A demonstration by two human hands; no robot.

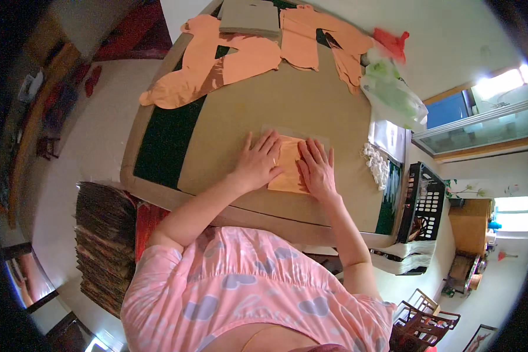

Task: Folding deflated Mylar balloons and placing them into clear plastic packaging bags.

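Both my hands lie flat on an orange sheet (288, 170) on the brown table (264, 105). My left hand (257, 162) presses the sheet's left side, fingers spread and pointing away from me. My right hand (317, 169) presses its right side. A clear plastic piece (316, 138) shows just beyond the sheet, under its far edge. Much of the orange sheet is hidden under my palms.
Several orange cut pieces (228, 61) and a grey board (250, 17) lie at the table's far end. A green plastic bag (393, 94) and white small items (376, 164) sit at the right edge. A black crate (423, 202) stands right of the table, a dark stack (102, 246) to my left.
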